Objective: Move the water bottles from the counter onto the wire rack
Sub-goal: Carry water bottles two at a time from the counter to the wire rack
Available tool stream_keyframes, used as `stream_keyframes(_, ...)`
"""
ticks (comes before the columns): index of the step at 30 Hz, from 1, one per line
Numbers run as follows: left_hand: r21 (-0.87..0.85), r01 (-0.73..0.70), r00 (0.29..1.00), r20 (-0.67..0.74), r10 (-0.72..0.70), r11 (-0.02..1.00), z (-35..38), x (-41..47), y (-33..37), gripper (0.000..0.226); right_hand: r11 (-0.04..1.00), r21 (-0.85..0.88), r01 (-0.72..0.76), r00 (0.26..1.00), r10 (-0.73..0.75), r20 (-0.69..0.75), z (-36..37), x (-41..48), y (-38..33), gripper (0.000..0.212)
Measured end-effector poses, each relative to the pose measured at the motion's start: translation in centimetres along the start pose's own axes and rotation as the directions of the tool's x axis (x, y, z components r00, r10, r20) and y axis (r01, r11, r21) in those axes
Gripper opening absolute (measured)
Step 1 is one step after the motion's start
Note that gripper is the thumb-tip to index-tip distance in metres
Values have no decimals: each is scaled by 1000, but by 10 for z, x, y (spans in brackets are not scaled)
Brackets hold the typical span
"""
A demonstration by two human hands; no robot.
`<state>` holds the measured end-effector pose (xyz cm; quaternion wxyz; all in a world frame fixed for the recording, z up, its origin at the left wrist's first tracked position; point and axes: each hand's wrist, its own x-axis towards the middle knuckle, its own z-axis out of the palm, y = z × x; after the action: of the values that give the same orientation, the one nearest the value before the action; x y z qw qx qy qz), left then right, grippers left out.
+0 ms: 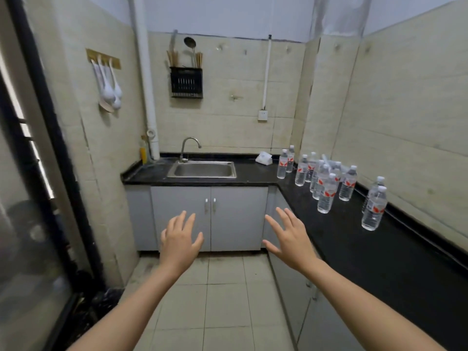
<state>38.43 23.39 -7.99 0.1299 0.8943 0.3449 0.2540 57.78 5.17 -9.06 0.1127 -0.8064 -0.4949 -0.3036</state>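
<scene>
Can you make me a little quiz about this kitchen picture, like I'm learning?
1. Where do the clear plastic water bottles stand? A: black counter. B: tiled floor. C: grey cabinet shelf.
2. True or false: the left hand and the right hand each hold a bottle.
3. Fill in: the curved metal tap stands behind the ____.
Key: 1 A; 2 false, both are open and empty; 3 steel sink.

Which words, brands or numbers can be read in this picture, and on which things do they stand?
No text can be read here.
Bottles: each has a red and white label, but the print is too small and blurred to read.
Tissue pack: no print can be made out.
Yellow bottle by the sink: too small and blurred to tell.
</scene>
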Motion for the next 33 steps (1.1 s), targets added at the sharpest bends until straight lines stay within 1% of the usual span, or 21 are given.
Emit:
stream_keyframes(3, -26, -5, 999, 49, 6, 1000, 22, 22, -12, 55, 996, -51, -73, 994, 76, 72, 24, 16, 5, 60)
stream_keyframes(5, -22, -15, 997, 81, 16, 1000, 37, 42, -19, 54, 994, -54, -97, 989, 103, 105, 42, 32, 10, 59)
stream_keyframes(8, -19, -34, 993, 112, 35, 999, 56, 86, -27, 55, 993, -75, -97, 989, 104, 106, 73, 64, 19, 56)
stream_keyframes(12, 13, -59, 995, 85, 58, 998, 76, 169, -41, 56, 992, -82, -95, 991, 102, 91, 123, 131, 34, 56)
stream_keyframes(16, 49, -34, 997, 71, 30, 998, 87, 255, -64, 54, 994, -59, -89, 988, 96, 120, 178, 212, 44, 55)
stream_keyframes(20, 40, 41, 999, 18, -42, 998, 93, 331, -95, 53, 996, -47, -81, 986, 87, 145, 226, 287, 46, 53)
stream_keyframes(22, 38, 70, 997, 23, -71, 997, 103, 363, -112, 53, 996, -28, -80, 984, 84, 158, 252, 316, 47, 53)
stream_keyframes(26, -1, 98, 995, 18, -98, 995, 132, 431, -138, 51, 995, -53, -88, 978, 96, 187, 302, 364, 54, 53)
stream_keyframes(30, -41, 29, 999, 24, -28, 999, 167, 508, -145, 50, 986, -91, -142, 960, 160, 229, 344, 409, 75, 51)
stream_keyframes(33, -75, -49, 997, 53, 53, 996, 194, 578, -143, 49, 964, -115, -241, 935, 262, 239, 371, 448, 100, 51)
